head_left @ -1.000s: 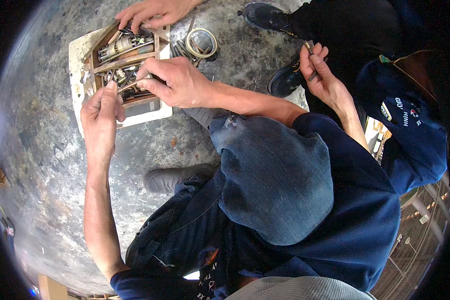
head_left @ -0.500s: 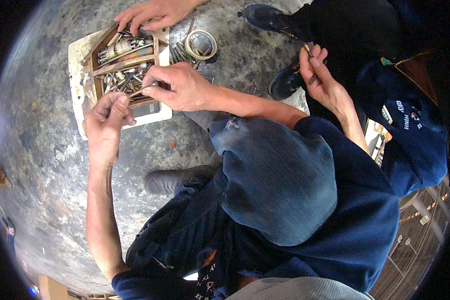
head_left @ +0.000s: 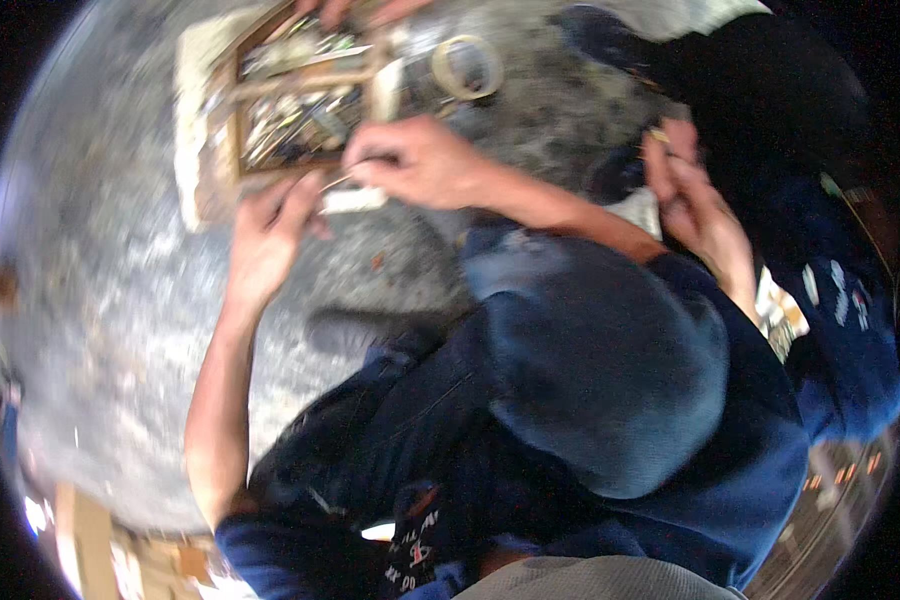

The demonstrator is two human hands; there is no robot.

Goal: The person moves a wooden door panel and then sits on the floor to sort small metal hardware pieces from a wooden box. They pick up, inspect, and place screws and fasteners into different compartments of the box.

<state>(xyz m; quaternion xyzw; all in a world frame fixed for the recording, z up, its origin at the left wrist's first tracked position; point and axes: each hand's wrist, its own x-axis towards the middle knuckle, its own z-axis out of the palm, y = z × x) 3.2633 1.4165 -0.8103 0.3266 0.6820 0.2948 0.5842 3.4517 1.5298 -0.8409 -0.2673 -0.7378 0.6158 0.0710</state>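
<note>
My left hand (head_left: 270,225) is just in front of a wooden parts box, its fingers pinching one end of a thin metal rod (head_left: 336,183). At the other end, the fingertips of my right hand (head_left: 420,162) are closed on the same rod. Blur hides the rod's exact kind. The wooden box (head_left: 236,135) is divided into compartments holding many small metal pieces, such as bolts and bits. Another person's hand (head_left: 325,10) reaches over its far side, cut off by the upper edge. At right, a co-worker's hands (head_left: 685,190) hold a small brass-tipped piece.
A whitish board (head_left: 192,130) lies under the box on the mottled grey floor (head_left: 120,330). Right of the box is a tape roll (head_left: 443,75). My bent denim knee (head_left: 600,380) rises between my arms. The co-worker's dark shoe (head_left: 600,35) is at far right.
The view has shifted, so the box sits further up and right, and is now blurred. My hands have drawn the rod slightly back from the box. The co-worker's second hand seems to have joined the first.
</note>
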